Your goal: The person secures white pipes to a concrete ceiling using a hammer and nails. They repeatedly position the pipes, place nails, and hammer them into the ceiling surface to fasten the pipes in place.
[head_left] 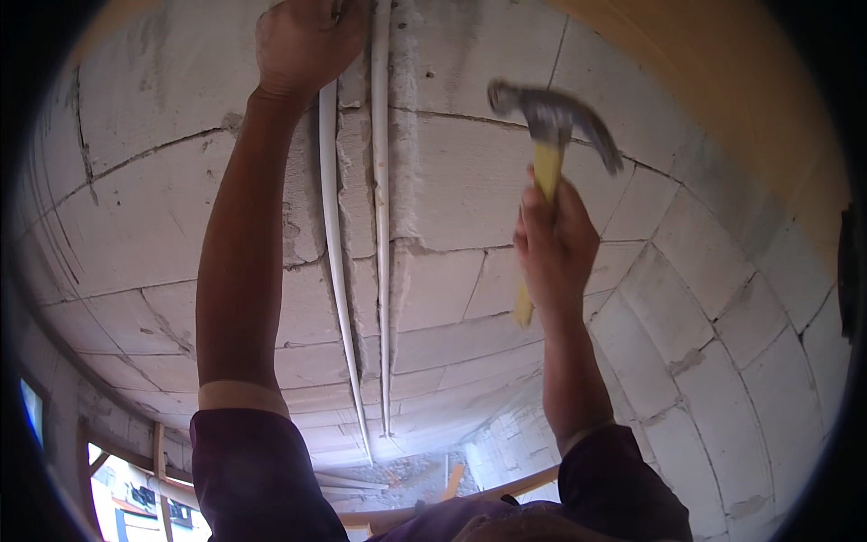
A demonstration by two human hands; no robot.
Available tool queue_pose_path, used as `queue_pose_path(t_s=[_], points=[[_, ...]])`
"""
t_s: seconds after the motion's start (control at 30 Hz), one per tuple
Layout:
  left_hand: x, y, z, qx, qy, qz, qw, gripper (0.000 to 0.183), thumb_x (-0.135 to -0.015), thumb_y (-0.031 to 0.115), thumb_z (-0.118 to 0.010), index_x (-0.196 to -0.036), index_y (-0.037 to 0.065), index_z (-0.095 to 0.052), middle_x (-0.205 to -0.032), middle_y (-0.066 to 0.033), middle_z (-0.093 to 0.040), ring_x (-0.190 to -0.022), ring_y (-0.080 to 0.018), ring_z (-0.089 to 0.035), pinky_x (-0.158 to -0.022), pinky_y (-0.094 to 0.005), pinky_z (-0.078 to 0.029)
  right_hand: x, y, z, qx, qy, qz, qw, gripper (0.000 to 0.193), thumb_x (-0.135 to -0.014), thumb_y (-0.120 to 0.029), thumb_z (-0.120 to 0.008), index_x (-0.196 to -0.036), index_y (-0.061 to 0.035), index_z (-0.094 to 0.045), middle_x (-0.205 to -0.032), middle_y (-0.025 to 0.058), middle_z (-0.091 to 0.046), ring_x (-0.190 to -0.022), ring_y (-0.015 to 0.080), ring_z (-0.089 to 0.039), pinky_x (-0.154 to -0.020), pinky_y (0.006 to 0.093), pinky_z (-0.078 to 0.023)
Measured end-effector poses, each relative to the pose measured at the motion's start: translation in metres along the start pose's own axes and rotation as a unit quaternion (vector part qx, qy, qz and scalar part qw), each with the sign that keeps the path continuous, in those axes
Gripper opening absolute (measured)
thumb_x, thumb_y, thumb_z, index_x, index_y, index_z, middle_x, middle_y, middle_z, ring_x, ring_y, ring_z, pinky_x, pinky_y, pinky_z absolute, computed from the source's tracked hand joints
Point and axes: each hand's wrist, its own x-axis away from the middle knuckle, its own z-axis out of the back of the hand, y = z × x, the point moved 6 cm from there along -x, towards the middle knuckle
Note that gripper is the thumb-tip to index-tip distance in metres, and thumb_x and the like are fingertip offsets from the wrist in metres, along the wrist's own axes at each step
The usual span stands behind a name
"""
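Observation:
My right hand (560, 248) is closed around the yellow handle of a claw hammer (548, 122), raised in front of the block wall. The hammer's dark metal head is slightly blurred, its curved claw pointing right. Up at the top edge, my left hand (310, 45) is a closed fist beside two white pipes; whatever it may hold is hidden or cut off by the frame. The left pipe (330, 208) runs down from just under that fist. The right pipe (381, 172) lies alongside, in a rough groove cut into the wall.
Pale blocks with dark joints form the wall (163, 226), which meets another block wall (722, 352) at a right-hand corner. Rubble (406, 471) and wooden boards (348, 485) lie below on the floor. Timber posts (163, 465) frame a bright opening at lower left.

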Motion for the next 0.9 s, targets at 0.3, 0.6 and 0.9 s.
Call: queue_pose_path(t_s=[0.3, 0.6, 0.9], points=[[0.002, 0.028, -0.012, -0.122, -0.052, -0.123, 0.984, 0.016, -0.082, 0.026, -0.072, -0.096, 0.018, -0.073, -0.072, -0.002, -0.07, -0.057, -0.0183, -0.066, -0.054, -0.0306, -0.053, 0.199, 0.092, 0.141, -0.106, -0.012, -0.413, 0.904, 0.025, -0.094, -0.022, -0.059, -0.11, -0.0029, -0.056, -0.062, -0.0029, -0.044, -0.043, 0.003, -0.036, -0.038, 0.0196, -0.028], [-0.001, 0.035, -0.018, -0.195, -0.247, -0.102, 0.944, 0.032, -0.089, 0.029, -0.063, -0.119, 0.019, -0.065, -0.064, -0.0044, -0.064, -0.057, -0.0184, -0.063, -0.054, -0.0329, -0.051, 0.298, 0.099, 0.231, 0.055, 0.079, -0.504, 0.858, 0.017, -0.093, -0.017, -0.059, -0.082, -0.0045, -0.055, -0.055, -0.0052, -0.041, -0.042, 0.0034, -0.037, -0.038, 0.0219, -0.028], [0.206, 0.064, 0.108, -0.072, -0.375, 0.158, 0.91, 0.029, -0.084, 0.026, -0.073, -0.105, 0.006, -0.07, -0.046, -0.0005, -0.051, -0.035, -0.0048, -0.042, -0.036, -0.0245, -0.034, 0.415, 0.145, 0.256, 0.06, 0.128, -0.584, 0.8, 0.027, -0.081, -0.017, -0.07, -0.067, -0.0013, -0.053, -0.056, -0.0004, -0.046, -0.047, 0.0071, -0.041, -0.043, 0.0283, -0.031]])
